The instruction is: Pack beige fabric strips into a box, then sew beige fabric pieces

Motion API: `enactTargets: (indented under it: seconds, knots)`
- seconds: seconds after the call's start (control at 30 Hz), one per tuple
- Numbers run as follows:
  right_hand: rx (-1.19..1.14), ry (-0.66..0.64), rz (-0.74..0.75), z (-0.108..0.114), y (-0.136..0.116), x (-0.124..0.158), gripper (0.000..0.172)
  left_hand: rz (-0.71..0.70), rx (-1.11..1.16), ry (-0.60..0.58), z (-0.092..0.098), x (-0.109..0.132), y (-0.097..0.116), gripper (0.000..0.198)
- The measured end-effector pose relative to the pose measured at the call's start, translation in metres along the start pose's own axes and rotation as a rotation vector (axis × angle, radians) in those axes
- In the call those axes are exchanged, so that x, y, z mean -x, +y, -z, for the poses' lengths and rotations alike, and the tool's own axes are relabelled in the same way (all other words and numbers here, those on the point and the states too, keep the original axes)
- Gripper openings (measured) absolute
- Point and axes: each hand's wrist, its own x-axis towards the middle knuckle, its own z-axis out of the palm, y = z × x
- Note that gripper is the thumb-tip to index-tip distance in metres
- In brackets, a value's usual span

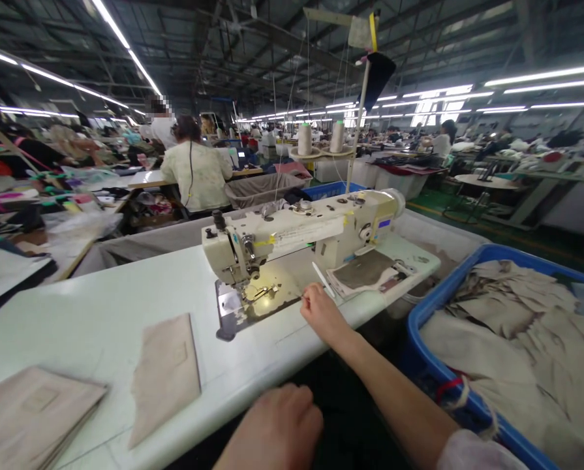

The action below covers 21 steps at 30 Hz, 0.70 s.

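A white sewing machine (292, 228) stands on the pale table (91, 300), its lamp lighting the metal plate (282, 287) under the needle. Over the right part of that plate, by the table's front edge, my right hand (321, 313) is closed in a pinch; whatever it may hold is too small to name. Low in front of the table, my left hand (276, 427) is blurred, with its fingers curled in and their tips hidden. One beige fabric piece (167, 372) with a small patch lies left of the machine. Farther left is a stack of similar pieces (37, 418).
At the right, a blue bin (414, 320) holds a heap of beige fabric (526, 339). Folded cloth (365, 271) and a white tool (323, 279) lie under the machine's arm. Thread cones (305, 138) stand behind. A person (196, 166) sits ahead, facing away.
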Motion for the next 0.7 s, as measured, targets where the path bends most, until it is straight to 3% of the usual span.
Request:
enactTargets:
  seconds: [0.1, 0.17, 0.27, 0.37, 0.57, 0.7]
  knots:
    - [-0.253, 0.013, -0.193, 0.013, -0.008, 0.012, 0.015, 0.288, 0.169, -0.056, 0.027, -0.015, -0.044, 0.019]
    - [-0.367, -0.081, -0.252, 0.024, -0.019, 0.025, 0.018, 0.410, 0.247, -0.064, 0.036, -0.022, -0.072, 0.019]
    - [-0.419, -0.265, -0.129, 0.035, -0.035, 0.044, 0.027, 0.488, 0.259, -0.033, 0.039, -0.025, -0.095, 0.020]
    - [-0.330, -0.298, 0.000, 0.034, -0.045, 0.057, 0.028, 0.507, 0.241, -0.019, 0.039, -0.025, -0.099, 0.020]
    - [-0.228, -0.253, -0.092, 0.019, -0.055, 0.060, 0.016, 0.588, 0.193, -0.020, 0.040, -0.026, -0.095, 0.019]
    - [-0.192, -0.265, -0.076, 0.014, -0.062, 0.056, 0.011, 0.632, 0.179, -0.057, 0.045, -0.028, -0.093, 0.022]
